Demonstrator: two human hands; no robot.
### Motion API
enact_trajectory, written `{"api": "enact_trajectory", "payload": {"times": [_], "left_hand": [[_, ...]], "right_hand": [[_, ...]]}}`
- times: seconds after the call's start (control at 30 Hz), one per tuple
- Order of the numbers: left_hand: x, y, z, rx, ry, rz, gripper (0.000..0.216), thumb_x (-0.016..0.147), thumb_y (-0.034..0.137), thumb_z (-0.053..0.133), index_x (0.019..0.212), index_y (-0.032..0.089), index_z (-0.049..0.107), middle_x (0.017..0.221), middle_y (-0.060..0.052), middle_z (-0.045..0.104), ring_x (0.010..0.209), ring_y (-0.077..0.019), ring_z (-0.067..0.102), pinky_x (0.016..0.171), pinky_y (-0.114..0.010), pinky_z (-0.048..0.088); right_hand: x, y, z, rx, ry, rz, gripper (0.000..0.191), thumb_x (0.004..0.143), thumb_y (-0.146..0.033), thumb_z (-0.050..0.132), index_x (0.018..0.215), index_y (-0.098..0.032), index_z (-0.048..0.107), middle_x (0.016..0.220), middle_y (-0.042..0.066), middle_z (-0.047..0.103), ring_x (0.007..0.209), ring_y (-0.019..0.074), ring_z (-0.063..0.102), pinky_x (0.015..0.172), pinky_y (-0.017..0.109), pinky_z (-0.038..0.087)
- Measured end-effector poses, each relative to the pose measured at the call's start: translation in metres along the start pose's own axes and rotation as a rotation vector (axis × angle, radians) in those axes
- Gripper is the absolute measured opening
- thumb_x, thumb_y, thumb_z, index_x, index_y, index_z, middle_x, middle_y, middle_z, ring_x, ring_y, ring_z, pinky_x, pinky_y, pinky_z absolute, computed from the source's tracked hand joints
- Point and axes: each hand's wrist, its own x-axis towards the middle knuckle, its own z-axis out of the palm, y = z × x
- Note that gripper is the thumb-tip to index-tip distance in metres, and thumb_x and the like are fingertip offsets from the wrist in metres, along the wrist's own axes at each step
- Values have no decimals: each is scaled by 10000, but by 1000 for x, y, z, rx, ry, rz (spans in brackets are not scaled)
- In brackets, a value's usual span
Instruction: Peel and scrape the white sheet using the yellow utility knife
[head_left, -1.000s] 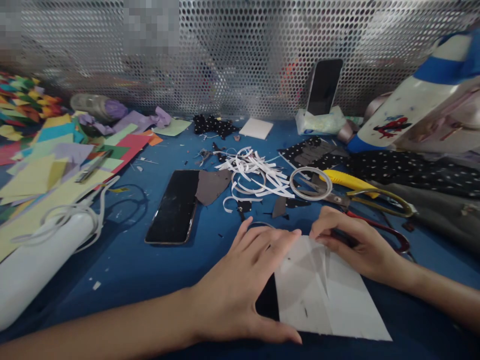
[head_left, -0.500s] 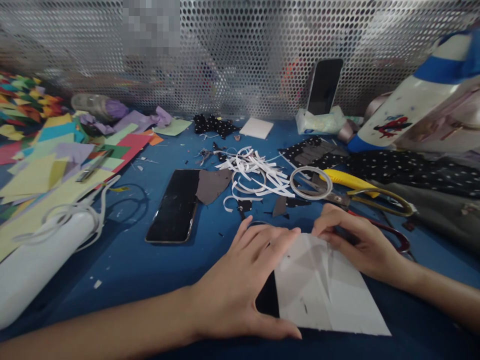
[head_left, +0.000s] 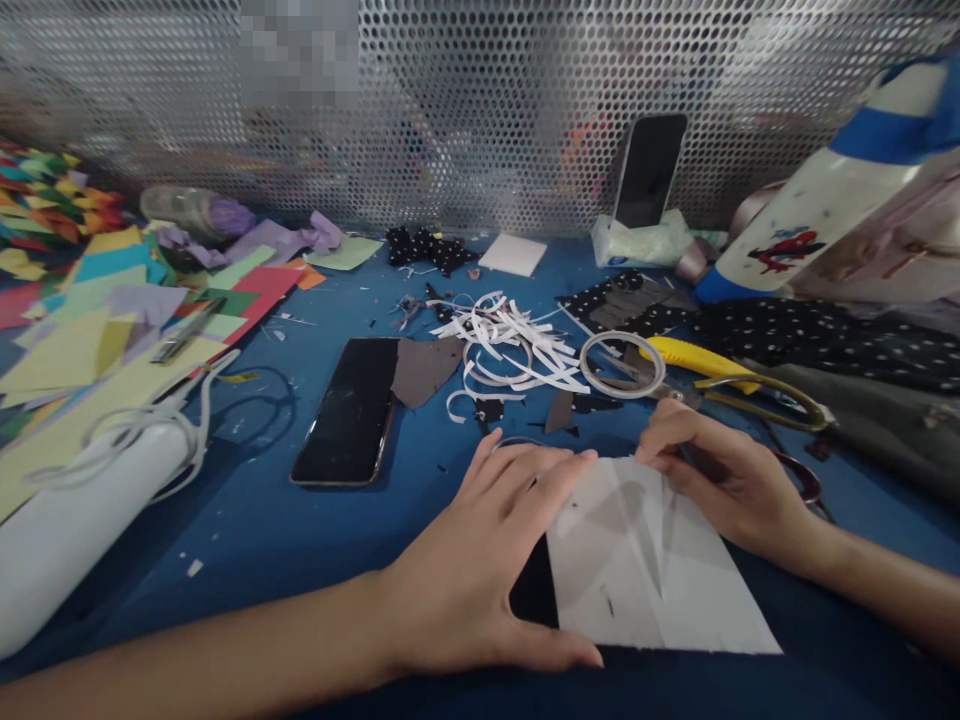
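A white paper sheet (head_left: 615,560) with creases down its middle lies at the front of the table, over a black piece (head_left: 538,590) that shows at its left side. My left hand (head_left: 480,570) rests across both with fingers spread, its index finger at the sheet's far edge and its thumb at the near edge. My right hand (head_left: 727,480) pinches the far edge of the sheet between thumb and fingers, and the paper buckles slightly there. Behind the right hand lie scissors (head_left: 787,400) with their blades toward the tape roll (head_left: 622,366).
White paper strips (head_left: 517,345) and dark scraps lie beyond my hands. A phone (head_left: 349,410) is flat at left, near a white device (head_left: 97,510) with a cable. Coloured papers (head_left: 75,350) cover the far left. A bottle (head_left: 832,190) stands right, before a perforated metal panel (head_left: 450,100).
My right hand has shifted slightly right along the sheet's far edge, still pinching it. The sheet's near edge sits slightly higher in view. My left hand has barely moved.
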Motion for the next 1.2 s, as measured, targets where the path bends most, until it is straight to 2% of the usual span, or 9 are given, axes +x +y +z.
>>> {"api": "enact_trajectory", "payload": {"times": [0.27,0.4,0.47,0.6,0.7,0.87,1.07,1.13,1.2], "left_hand": [[-1,-1,3,39,23,22,1088,779,677,716,1603,225,166,1551,-114,433,1451,-353,357,1234,-649,18],[-6,0,8,135,-73,246,1009,871,631,650,1623,221,117,1566,-127,429,1456,-328,363,1215,-632,-91],[-8,-1,9,169,-102,311,945,918,587,618,1627,218,113,1580,-131,414,1463,-321,355,1207,-637,-100],[-8,-3,10,136,-76,291,968,906,585,637,1626,202,116,1568,-124,435,1457,-329,367,1219,-641,-40],[-7,-4,9,150,-75,305,971,910,609,617,1627,197,109,1584,-125,414,1472,-320,346,1225,-611,-67],[-7,-4,9,167,-102,315,933,944,624,549,1627,180,93,1605,-135,377,1492,-300,310,1219,-587,-104],[-6,-3,9,199,-70,313,941,933,673,529,1619,165,131,1596,-147,386,1496,-314,304,1226,-588,-81],[-6,-3,9,212,-39,286,953,921,696,532,1613,160,155,1589,-145,398,1493,-306,307,1232,-574,-86],[-6,-3,9,224,1,223,958,914,707,537,1613,172,159,1602,-130,378,1503,-300,284,1237,-565,-87]], "right_hand": [[0,3,1,-2,51,20,177,965,-99,499,943,-240,603,822,11,590,731,154,558,649,283,468],[1,7,1,-42,190,145,113,976,-162,547,940,-254,601,845,8,601,698,143,567,602,258,472],[1,8,0,-43,202,160,66,970,-205,583,951,-260,614,845,7,609,699,145,575,606,253,486],[0,7,-1,-4,190,181,17,960,-269,627,957,-272,644,822,4,631,675,146,601,577,247,506],[0,7,0,59,200,204,20,957,-290,641,948,-275,652,803,-2,645,640,140,620,569,246,531],[1,6,0,41,165,188,72,960,-248,630,979,-289,686,917,4,704,815,167,691,742,271,584],[4,5,-1,-57,-81,20,304,987,-159,547,1224,-305,670,1290,51,648,1243,234,585,1081,392,466],[5,5,-1,-70,-84,-1,305,987,-143,538,1218,-295,667,1311,58,630,1269,234,562,1095,395,443],[5,6,0,-51,-50,6,265,981,-138,552,1173,-284,663,1212,51,661,1191,214,596,1045,361,466]]}}
